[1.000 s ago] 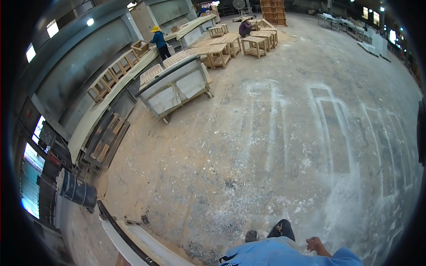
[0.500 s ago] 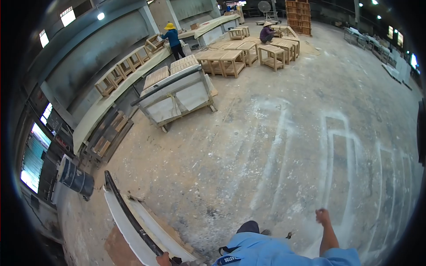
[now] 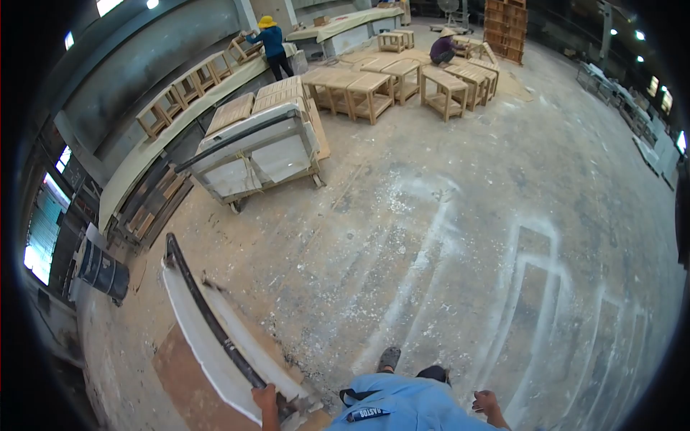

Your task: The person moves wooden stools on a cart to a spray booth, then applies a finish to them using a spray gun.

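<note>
Gripping the cart's black rail (image 3: pixel 219 334) at lower left, the left hand (image 3: pixel 264 396) closes around it, while the right hand (image 3: pixel 486 402) (loosely curled, apparently holding nothing) hangs beside the blue shirt (image 3: pixel 402 404).

Drum (image 3: pixel 103 271) left of 1 cart (image 3: pixel 251 161); 2 people (image 3: pixel 274 49) (image 3: pixel 444 50) behind it.

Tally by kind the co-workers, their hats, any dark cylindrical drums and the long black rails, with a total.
Co-workers, one in a dark blue top, one in purple: 2
Hats, one yellow, one pale and conical: 2
Dark cylindrical drum: 1
Long black rails, one under the left hand, one along the white-panelled cart: 2
Total: 7
</note>
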### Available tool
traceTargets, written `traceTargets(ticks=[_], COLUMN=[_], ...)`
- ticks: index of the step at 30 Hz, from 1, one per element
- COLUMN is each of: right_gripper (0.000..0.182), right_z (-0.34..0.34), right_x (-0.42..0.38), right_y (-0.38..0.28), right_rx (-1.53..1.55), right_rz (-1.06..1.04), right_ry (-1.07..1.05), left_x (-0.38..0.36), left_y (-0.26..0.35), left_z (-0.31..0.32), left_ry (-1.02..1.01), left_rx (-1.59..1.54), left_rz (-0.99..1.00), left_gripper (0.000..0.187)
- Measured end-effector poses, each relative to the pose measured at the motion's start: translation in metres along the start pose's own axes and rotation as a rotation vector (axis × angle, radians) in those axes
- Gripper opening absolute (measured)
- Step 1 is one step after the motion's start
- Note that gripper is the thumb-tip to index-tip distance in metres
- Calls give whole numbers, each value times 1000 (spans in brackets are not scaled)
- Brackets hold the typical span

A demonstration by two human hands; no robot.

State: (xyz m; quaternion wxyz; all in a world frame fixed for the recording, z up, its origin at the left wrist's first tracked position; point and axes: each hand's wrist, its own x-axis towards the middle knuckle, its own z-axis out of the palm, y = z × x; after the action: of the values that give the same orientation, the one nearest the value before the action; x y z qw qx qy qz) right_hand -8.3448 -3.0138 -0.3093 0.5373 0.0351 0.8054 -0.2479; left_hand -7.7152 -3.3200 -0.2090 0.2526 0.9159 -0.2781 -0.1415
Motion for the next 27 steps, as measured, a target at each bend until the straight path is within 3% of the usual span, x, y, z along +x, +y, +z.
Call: traceTargets(ticks=[1, 5, 9, 14, 20, 23, 27], right_gripper=[41, 39, 42, 43, 40, 37, 35], right_z=[-11, -63, -131, -248, -365, -382, -362], right_x=[1, 37, 99, 168, 238, 270, 305], right_y=[1, -36, -91, -222, -346, -403, -493], right_rx=[96, 200, 116, 144, 133, 109, -98], right_rz=[60, 82, 25, -186, -292, -383, -443], right_ry=[37, 83, 56, 128, 203, 214, -4], left_x=[-37, -80, -138, -234, -320, -368, -431], left_y=[54, 123, 196, 292, 392, 441, 521], left_z=[-3, 65, 117, 179, 254, 279, 318], left_ry=[-17, -47, -57, -101, -165, -264, -358], left_rx=[-18, 4, -26, -37, 52, 1, 100], left_rz=[-34, -61, 15, -17, 23, 54, 125], left_gripper=[47, 50, 51, 52, 61, 65, 67])
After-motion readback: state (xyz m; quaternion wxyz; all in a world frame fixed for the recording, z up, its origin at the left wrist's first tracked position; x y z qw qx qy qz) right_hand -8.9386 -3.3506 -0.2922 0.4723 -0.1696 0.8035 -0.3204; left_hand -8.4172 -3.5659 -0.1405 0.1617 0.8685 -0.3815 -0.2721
